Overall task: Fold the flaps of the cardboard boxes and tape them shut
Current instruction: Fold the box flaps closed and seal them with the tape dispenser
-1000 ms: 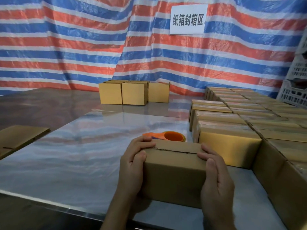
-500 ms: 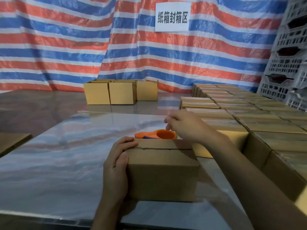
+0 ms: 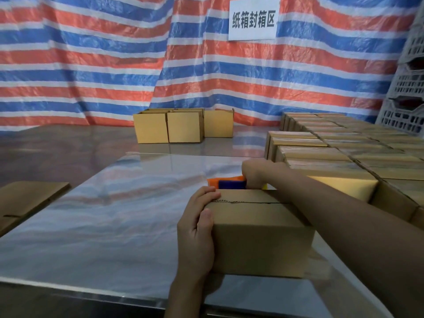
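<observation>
Gripping the left end of the cardboard box [image 3: 259, 237], left hand [image 3: 197, 232] has fingers curled over the top edge, thumb on the near face; box sits on the steel table [image 3: 114, 214], flaps folded flat, seam visible; right hand [image 3: 257, 174] just behind the box, fingers curled round the orange-blue tape dispenser [image 3: 229, 182]; rows of boxes [image 3: 344, 157] right of it.

White sign [image 3: 253, 19] on tarp [image 3: 91, 65] — "纸箱封箱区"

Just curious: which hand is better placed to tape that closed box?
Likely the right hand: it is on the tape dispenser behind the cardboard box, while the left hand holds the flaps down.
</observation>
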